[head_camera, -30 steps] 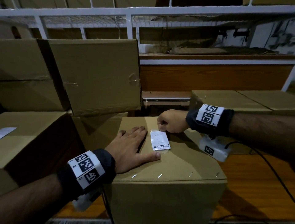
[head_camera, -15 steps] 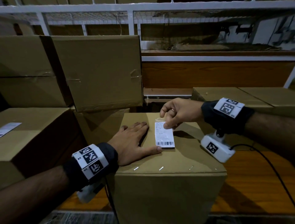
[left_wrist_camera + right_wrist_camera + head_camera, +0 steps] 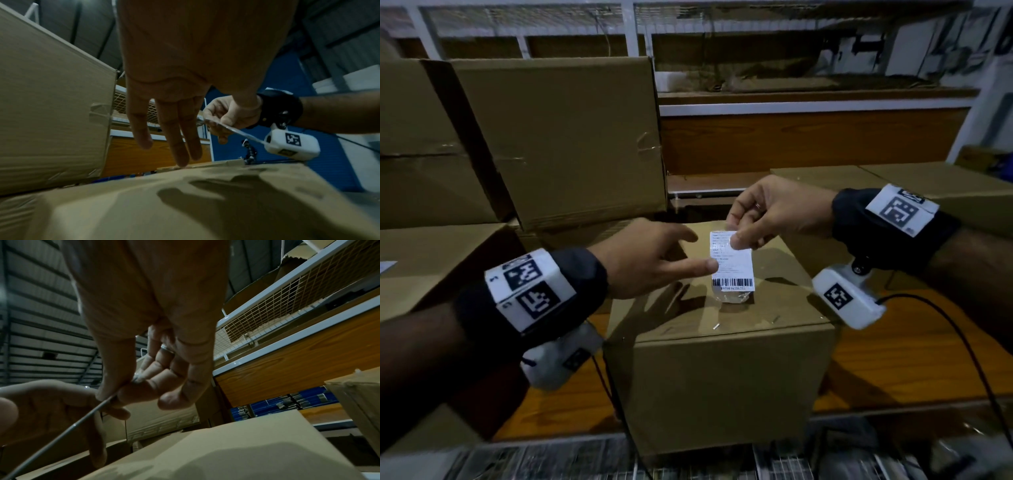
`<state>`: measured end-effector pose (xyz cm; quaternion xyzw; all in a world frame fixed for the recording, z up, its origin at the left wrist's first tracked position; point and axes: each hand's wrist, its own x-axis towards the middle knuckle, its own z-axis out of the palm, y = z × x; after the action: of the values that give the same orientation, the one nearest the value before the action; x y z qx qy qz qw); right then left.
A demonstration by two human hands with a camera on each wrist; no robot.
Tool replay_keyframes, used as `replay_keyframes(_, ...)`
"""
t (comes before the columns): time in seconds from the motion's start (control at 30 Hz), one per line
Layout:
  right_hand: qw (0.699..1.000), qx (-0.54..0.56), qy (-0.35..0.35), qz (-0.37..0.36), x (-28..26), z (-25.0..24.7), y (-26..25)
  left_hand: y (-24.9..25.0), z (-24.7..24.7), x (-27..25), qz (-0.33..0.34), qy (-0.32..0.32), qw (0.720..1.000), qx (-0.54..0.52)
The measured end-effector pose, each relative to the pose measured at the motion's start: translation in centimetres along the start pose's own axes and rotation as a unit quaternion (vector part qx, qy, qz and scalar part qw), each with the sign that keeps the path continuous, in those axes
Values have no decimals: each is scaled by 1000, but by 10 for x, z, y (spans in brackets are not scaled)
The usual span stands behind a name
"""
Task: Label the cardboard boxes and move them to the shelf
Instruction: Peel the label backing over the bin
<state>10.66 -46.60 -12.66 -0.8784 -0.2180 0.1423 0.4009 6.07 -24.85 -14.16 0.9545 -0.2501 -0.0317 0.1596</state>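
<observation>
- On the far left of the central cardboard box (image 3: 719,370), another box (image 3: 431,260) carries a white slip (image 3: 387,266) on its top; whether that slip is a label I cannot tell.
- Left of the central box and behind it, a stack of boxes (image 3: 565,137) stands against the white-framed shelf (image 3: 815,109).
- Over the central box's left side, the left hand (image 3: 650,260) has come up off the lid, where it lay flat half a second ago. Its fingers are now loosely extended, holding nothing, the forefinger reaching to the label's left edge.
- Above the middle of the central box's top, the label (image 3: 732,270) hangs in the air, barcode end lowest, a clear film trailing beneath it; a second ago it lay on the lid.
- Over the central box's far right part, the right hand (image 3: 774,212) pinches the label's upper edge between thumb and forefinger.
- Judgement: the label is lifted, not stuck, so this box is not yet labelled. Probably the backing gets peeled next; moving the box to the shelf comes after.
</observation>
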Motion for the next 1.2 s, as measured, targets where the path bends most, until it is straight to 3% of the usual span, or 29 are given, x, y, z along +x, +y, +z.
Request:
replay_keyframes(0.27, 997, 48, 43, -30, -25, 6, -22, 19, -6, -6, 37, 77, 991, -99)
replay_keyframes(0.53, 981, 135, 138, -17, -55, 14, -20, 30, -11, -4, 57, 106, 977, -175)
replay_keyframes(0.87, 965, 231, 122, 29, -97, 16, 23, 72, 13, 9, 58, 111, 970, -207)
replay_keyframes(1.2, 949, 268, 168, 13, -157, -63, 104, 178, 57, 65, 57, 155, 957, -239)
